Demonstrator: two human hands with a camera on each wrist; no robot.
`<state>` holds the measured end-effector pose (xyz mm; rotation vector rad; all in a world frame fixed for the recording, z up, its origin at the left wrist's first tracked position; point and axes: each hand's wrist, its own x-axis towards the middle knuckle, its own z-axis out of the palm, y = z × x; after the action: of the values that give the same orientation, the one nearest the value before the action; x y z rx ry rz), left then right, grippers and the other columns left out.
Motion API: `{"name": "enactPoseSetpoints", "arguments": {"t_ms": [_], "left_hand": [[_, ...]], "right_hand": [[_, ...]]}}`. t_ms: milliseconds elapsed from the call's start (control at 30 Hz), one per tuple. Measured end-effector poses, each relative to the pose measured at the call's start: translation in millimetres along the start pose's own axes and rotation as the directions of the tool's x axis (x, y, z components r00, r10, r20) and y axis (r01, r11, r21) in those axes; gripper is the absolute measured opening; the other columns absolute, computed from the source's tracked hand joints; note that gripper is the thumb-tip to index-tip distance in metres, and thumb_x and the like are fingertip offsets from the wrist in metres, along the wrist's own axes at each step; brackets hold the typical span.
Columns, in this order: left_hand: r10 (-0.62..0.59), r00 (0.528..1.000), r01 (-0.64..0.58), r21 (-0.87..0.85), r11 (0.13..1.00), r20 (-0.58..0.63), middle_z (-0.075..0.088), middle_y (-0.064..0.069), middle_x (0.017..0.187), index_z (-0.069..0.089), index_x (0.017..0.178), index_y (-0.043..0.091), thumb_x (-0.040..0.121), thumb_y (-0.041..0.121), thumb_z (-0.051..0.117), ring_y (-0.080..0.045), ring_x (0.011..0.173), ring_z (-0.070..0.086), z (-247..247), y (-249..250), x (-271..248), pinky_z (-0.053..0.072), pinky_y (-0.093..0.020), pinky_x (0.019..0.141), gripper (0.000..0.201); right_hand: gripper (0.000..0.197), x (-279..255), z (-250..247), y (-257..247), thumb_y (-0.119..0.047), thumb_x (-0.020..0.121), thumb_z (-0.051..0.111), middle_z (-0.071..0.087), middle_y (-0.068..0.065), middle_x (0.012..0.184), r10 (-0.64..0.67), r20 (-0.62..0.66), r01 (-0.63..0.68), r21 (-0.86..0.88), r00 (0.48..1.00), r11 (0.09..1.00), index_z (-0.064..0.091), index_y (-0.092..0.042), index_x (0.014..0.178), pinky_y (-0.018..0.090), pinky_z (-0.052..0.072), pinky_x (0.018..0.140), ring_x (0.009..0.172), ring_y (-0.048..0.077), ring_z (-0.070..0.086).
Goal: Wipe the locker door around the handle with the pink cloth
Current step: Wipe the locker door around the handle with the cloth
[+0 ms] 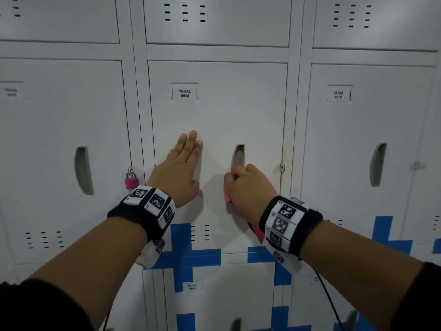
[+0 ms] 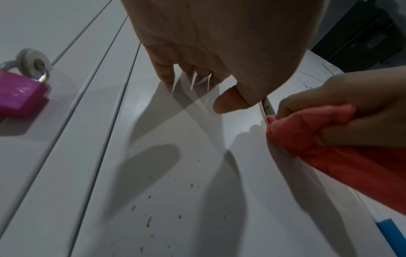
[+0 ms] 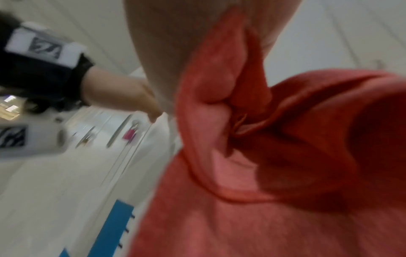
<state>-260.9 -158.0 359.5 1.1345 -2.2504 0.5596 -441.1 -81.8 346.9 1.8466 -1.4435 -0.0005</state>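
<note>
the left hand point(image 1: 179, 170) lies flat against the locker door point(image 1: 214, 111), its fingers point(image 1: 192, 142) straight and close together, pointing up, with nothing held; in the left wrist view the fingertips and thumb touch the pale metal. it rests to the left of the handle point(image 1: 238, 155), a recessed vertical slot in the door labelled yakal 0014.

the right hand point(image 1: 247, 185) is at the lower end of that handle, its fingers point(image 2: 307, 106) curled tight round the pink cloth point(image 1: 227, 189). the bunched front of the cloth is pressed on the door right at the slot's lower edge, and the rest hangs down below the wrist; in the right wrist view the cloth fills most of the picture in blurred folds.

a pink padlock point(image 1: 130, 180) hangs on the hasp of the neighbouring door to the left. strips of blue tape point(image 1: 182, 249) cross the lockers below. small brownish specks point(image 2: 149, 220) dot the door surface under the left hand. both wrists wear black bands with black-and-white markers point(image 1: 148, 199).
</note>
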Motion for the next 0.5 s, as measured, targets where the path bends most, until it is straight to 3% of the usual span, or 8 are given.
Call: {"name": "enactPoseSetpoints", "arguments": {"t_ms": [67,133,233,333,400,433,500], "left_hand": [[-0.001,1.000,0.001,-0.002,1.000,0.008,-0.026,0.005,0.157,-0.012,0.151,0.021,0.086,0.022,0.046,-0.012,0.145,-0.020,-1,1,0,0.024,-0.034,0.117,0.087],[-0.004,1.000,0.004,-0.001,1.000,0.010,-0.026,0.004,0.157,-0.012,0.151,0.021,0.087,0.023,0.047,-0.013,0.145,-0.021,-1,2,0,0.024,-0.035,0.117,0.087],[-0.011,1.000,0.011,0.012,1.000,0.016,-0.027,0.004,0.157,-0.014,0.150,0.021,0.088,0.024,0.047,-0.014,0.145,-0.022,0,3,-1,0.025,-0.035,0.116,0.088],[-0.014,1.000,0.014,0.023,1.000,0.015,-0.028,0.003,0.157,-0.015,0.150,0.020,0.088,0.026,0.046,-0.016,0.145,-0.022,0,4,-1,0.025,-0.035,0.117,0.088],[-0.013,1.000,0.012,0.026,1.000,0.014,-0.028,0.002,0.157,-0.015,0.150,0.019,0.088,0.026,0.046,-0.016,0.145,-0.022,1,4,0,0.023,-0.035,0.118,0.088],[-0.012,1.000,0.012,0.024,1.000,0.012,-0.027,0.002,0.157,-0.014,0.150,0.019,0.088,0.026,0.047,-0.016,0.145,-0.021,1,4,0,0.022,-0.036,0.118,0.088],[-0.011,1.000,0.010,0.022,1.000,0.010,-0.027,0.002,0.157,-0.014,0.151,0.019,0.088,0.027,0.047,-0.016,0.145,-0.022,1,3,0,0.022,-0.037,0.119,0.088]], "right_hand": [[0.018,-5,1,8,-0.017,0.091,0.045,0.058,0.003,0.100,0.064,-0.047,-0.050,0.262,0.997,0.964,0.056,-0.015,0.105,0.034,0.039,0.084,0.099,0.023,0.051],[0.019,-13,7,17,-0.024,0.095,0.039,0.058,0.006,0.097,0.189,-0.032,-0.141,0.549,0.981,0.824,0.052,-0.018,0.108,0.036,0.044,0.079,0.089,0.027,0.056],[0.017,-23,25,26,-0.026,0.096,0.039,0.064,0.008,0.089,0.388,0.077,-0.258,0.859,0.918,0.441,0.054,-0.016,0.096,0.040,0.052,0.070,0.077,0.023,0.060],[0.019,-27,29,31,-0.021,0.096,0.043,0.066,0.023,0.094,0.570,0.184,-0.240,0.971,0.801,0.024,0.059,-0.009,0.095,0.050,0.054,0.068,0.070,0.023,0.059],[0.017,-25,25,32,-0.015,0.095,0.043,0.065,0.023,0.099,0.693,0.205,-0.137,0.979,0.691,-0.153,0.058,-0.008,0.097,0.053,0.055,0.076,0.076,0.027,0.062],[0.015,-23,21,33,-0.014,0.095,0.043,0.065,0.018,0.096,0.758,0.194,-0.082,0.980,0.623,-0.183,0.057,-0.008,0.097,0.051,0.055,0.078,0.080,0.027,0.064],[0.011,-17,9,33,-0.015,0.094,0.043,0.062,0.005,0.087,0.861,0.097,0.011,0.993,0.499,-0.118,0.053,-0.010,0.094,0.042,0.056,0.071,0.077,0.019,0.062]]}}
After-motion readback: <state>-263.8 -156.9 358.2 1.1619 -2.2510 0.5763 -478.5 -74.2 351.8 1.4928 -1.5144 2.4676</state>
